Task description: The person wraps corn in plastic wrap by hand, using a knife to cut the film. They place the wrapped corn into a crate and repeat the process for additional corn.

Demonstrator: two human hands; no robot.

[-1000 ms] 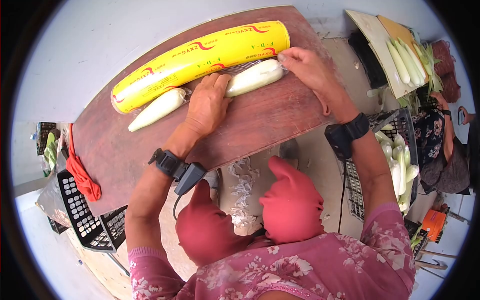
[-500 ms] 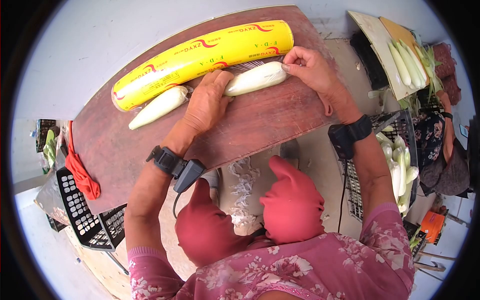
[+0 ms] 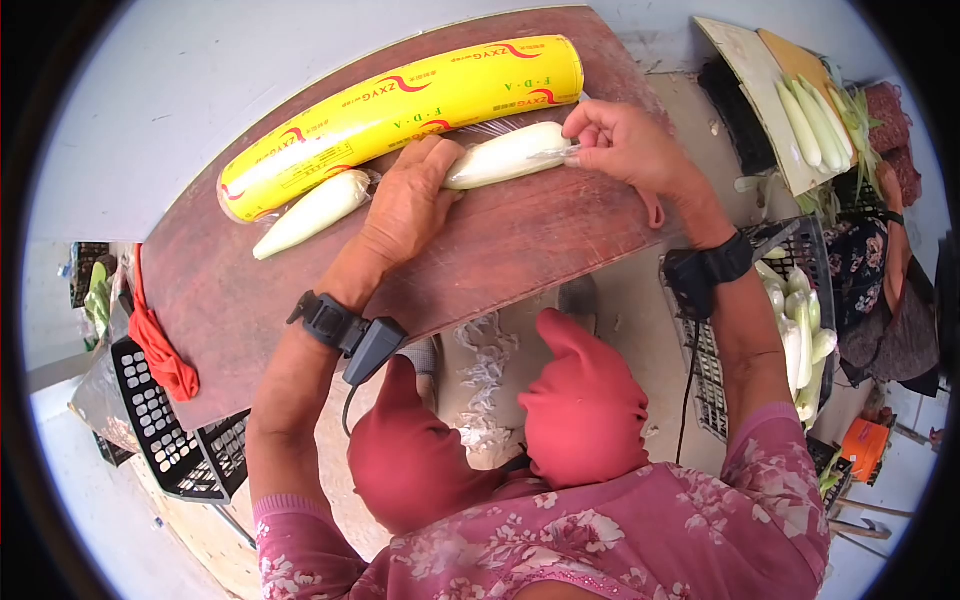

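Observation:
A pale, tapered vegetable (image 3: 508, 158) lies on the reddish-brown table, with clear plastic film (image 3: 548, 155) on it. My left hand (image 3: 410, 198) is closed over its left end, which the fingers hide. At the other end, my right hand (image 3: 630, 148) pinches the film between thumb and fingers. Left of my left hand rests a second pale vegetable (image 3: 315, 212), with film bunched at its thick end. The big yellow roll of wrap (image 3: 400, 115) lies behind both vegetables, close to my left fingertips.
Beneath my right forearm stands a black crate (image 3: 715, 400) holding several pale vegetables (image 3: 797, 325). More lie on a board (image 3: 745, 100) at the right, beside another person's arm (image 3: 893, 235). A red cloth (image 3: 160, 345) hangs at the table's left edge, above a black crate (image 3: 150, 415).
My right hand has moved slightly right and down from the vegetable's tip, drawing the film out from its end. My left hand stays nearly in place.

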